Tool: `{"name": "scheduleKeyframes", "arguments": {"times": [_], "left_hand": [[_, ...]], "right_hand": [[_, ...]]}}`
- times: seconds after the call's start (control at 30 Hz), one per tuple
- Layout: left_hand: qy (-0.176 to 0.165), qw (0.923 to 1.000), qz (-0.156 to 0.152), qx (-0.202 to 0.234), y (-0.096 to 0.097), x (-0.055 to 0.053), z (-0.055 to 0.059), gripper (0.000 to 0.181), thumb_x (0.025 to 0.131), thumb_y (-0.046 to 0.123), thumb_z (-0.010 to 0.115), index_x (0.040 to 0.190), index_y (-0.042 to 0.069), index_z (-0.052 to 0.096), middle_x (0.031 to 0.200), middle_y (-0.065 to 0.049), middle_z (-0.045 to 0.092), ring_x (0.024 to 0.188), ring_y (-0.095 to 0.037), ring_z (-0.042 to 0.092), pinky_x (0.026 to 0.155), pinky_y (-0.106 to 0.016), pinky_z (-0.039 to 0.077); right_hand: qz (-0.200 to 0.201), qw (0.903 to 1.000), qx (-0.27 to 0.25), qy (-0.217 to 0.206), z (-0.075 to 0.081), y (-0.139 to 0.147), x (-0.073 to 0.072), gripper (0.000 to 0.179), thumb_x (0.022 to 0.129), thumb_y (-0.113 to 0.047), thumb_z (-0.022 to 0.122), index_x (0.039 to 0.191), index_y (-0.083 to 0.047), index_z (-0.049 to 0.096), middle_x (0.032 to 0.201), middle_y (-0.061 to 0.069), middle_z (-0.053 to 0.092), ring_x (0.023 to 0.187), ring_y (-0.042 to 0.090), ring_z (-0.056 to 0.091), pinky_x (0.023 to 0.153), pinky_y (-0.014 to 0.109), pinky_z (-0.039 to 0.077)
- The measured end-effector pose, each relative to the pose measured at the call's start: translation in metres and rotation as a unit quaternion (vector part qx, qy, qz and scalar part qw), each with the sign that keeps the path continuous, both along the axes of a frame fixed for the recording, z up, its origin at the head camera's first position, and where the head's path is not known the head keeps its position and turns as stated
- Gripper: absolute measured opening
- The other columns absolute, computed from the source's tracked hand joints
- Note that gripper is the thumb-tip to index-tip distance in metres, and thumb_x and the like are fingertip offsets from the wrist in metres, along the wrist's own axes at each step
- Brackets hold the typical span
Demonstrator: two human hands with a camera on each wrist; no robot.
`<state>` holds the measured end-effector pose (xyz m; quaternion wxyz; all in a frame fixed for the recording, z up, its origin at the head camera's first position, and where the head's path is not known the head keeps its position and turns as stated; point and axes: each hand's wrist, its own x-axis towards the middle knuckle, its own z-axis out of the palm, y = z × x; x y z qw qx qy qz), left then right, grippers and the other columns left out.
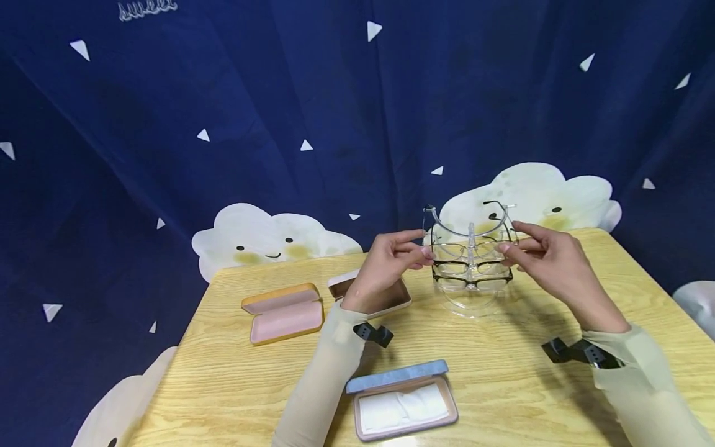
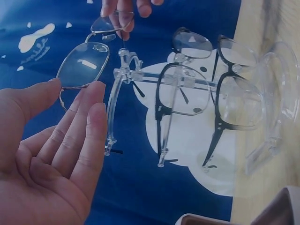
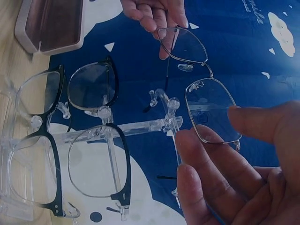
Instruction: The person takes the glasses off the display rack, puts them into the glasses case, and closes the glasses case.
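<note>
My left hand [image 1: 391,261] and right hand [image 1: 550,267] hold thin metal-framed eyeglasses [image 3: 211,110] between them, one at each side. In the left wrist view, the left thumb and fingers pinch the near lens's outer edge. The right wrist view shows the right thumb and fingers likewise gripping the other side. These glasses are at the top of a clear display stand [image 2: 154,77]. On the stand below sit two dark-framed pairs: black half-rim glasses [image 2: 161,89] and, lowest, black-framed glasses [image 2: 219,108]. Whether the metal pair touches the stand, I cannot tell.
An open orange case [image 1: 286,321] with pink lining lies on the wooden table [image 1: 223,385] at left. An open brown-lined case [image 1: 399,304] is partly behind the left forearm. Nearer stands an open blue case [image 1: 399,375] holding a white cloth [image 1: 404,408]. A blue curtain [image 1: 335,81] hangs behind.
</note>
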<state>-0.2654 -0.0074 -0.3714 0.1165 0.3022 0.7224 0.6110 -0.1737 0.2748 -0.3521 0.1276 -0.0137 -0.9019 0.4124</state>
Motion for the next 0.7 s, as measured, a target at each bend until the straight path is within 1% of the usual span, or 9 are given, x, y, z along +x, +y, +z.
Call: {"name": "scheduleKeyframes", "arguments": {"times": [0.17, 0.27, 0.37, 0.4, 0.43, 0.47, 0.53, 0.6, 0.7], "left_hand": [[0.013, 0.9999, 0.006, -0.004, -0.006, 0.004, 0.004, 0.048, 0.102, 0.012, 0.068, 0.147, 0.001, 0.057, 0.115, -0.025, 0.077, 0.099, -0.028, 0.080, 0.090, -0.040, 0.065], [0.013, 0.9998, 0.012, -0.005, -0.013, 0.007, 0.007, 0.048, 0.102, 0.013, 0.069, 0.147, 0.003, 0.058, 0.113, -0.023, 0.078, 0.098, -0.025, 0.080, 0.091, -0.042, 0.064], [0.013, 0.9997, 0.019, -0.006, -0.020, 0.011, 0.011, 0.048, 0.101, 0.013, 0.070, 0.147, 0.004, 0.058, 0.113, -0.022, 0.078, 0.097, -0.022, 0.080, 0.093, -0.046, 0.063], [0.012, 0.9997, 0.021, -0.008, -0.022, 0.012, 0.013, 0.048, 0.101, 0.013, 0.070, 0.147, 0.004, 0.058, 0.112, -0.022, 0.079, 0.097, -0.021, 0.080, 0.091, -0.043, 0.064], [0.010, 0.9997, 0.022, -0.007, -0.025, 0.013, 0.014, 0.048, 0.100, 0.012, 0.071, 0.146, 0.005, 0.059, 0.112, -0.022, 0.079, 0.097, -0.024, 0.080, 0.091, -0.041, 0.064], [0.009, 0.9996, 0.025, -0.008, -0.027, 0.015, 0.015, 0.048, 0.100, 0.012, 0.071, 0.146, 0.005, 0.059, 0.111, -0.022, 0.079, 0.096, -0.022, 0.080, 0.091, -0.043, 0.064], [0.003, 0.9996, 0.028, -0.010, -0.031, 0.019, 0.015, 0.048, 0.099, 0.011, 0.071, 0.145, 0.005, 0.060, 0.110, -0.021, 0.079, 0.095, -0.020, 0.080, 0.091, -0.038, 0.064], [-0.001, 0.9994, 0.032, -0.011, -0.037, 0.023, 0.016, 0.049, 0.098, 0.012, 0.072, 0.145, 0.006, 0.060, 0.110, -0.020, 0.079, 0.094, -0.020, 0.080, 0.088, -0.032, 0.064], [-0.001, 0.9991, 0.040, -0.014, -0.045, 0.028, 0.016, 0.048, 0.098, 0.012, 0.073, 0.144, 0.005, 0.061, 0.110, -0.019, 0.079, 0.094, -0.022, 0.080, 0.089, -0.033, 0.064]], "right_hand": [[0.004, 0.9998, -0.004, 0.017, 0.002, -0.005, 0.006, 0.070, 0.100, -0.038, 0.071, 0.154, 0.001, 0.047, 0.100, 0.012, 0.082, 0.079, -0.020, 0.061, 0.065, 0.013, 0.049], [0.013, 0.9995, -0.012, 0.028, 0.003, -0.009, 0.007, 0.069, 0.100, -0.036, 0.072, 0.154, -0.001, 0.048, 0.099, 0.011, 0.082, 0.079, -0.018, 0.063, 0.066, 0.011, 0.050], [0.022, 0.9988, -0.013, 0.042, 0.003, -0.014, 0.008, 0.067, 0.100, -0.034, 0.073, 0.154, -0.002, 0.049, 0.094, 0.006, 0.083, 0.079, -0.018, 0.065, 0.067, 0.011, 0.050], [0.025, 0.9985, -0.015, 0.045, 0.003, -0.016, 0.009, 0.066, 0.100, -0.033, 0.073, 0.154, -0.002, 0.050, 0.093, 0.006, 0.083, 0.079, -0.017, 0.066, 0.066, 0.010, 0.050], [0.027, 0.9984, -0.016, 0.047, 0.003, -0.017, 0.009, 0.066, 0.100, -0.032, 0.073, 0.154, -0.002, 0.050, 0.092, 0.003, 0.083, 0.078, -0.017, 0.066, 0.066, 0.010, 0.051], [0.030, 0.9981, -0.016, 0.051, 0.003, -0.019, 0.010, 0.065, 0.100, -0.031, 0.073, 0.153, -0.002, 0.050, 0.090, 0.000, 0.083, 0.078, -0.016, 0.067, 0.067, 0.010, 0.051], [0.035, 0.9977, -0.015, 0.057, 0.002, -0.022, 0.013, 0.065, 0.100, -0.030, 0.073, 0.153, -0.001, 0.050, 0.090, -0.003, 0.083, 0.078, -0.016, 0.068, 0.068, 0.008, 0.051], [0.040, 0.9973, -0.017, 0.060, 0.002, -0.027, 0.016, 0.065, 0.099, -0.028, 0.074, 0.153, 0.000, 0.050, 0.092, 0.000, 0.083, 0.078, -0.014, 0.069, 0.070, 0.005, 0.050], [0.045, 0.9967, -0.016, 0.065, 0.002, -0.034, 0.019, 0.065, 0.098, -0.027, 0.075, 0.152, 0.000, 0.051, 0.096, 0.005, 0.083, 0.078, -0.014, 0.070, 0.073, 0.002, 0.048]]}}
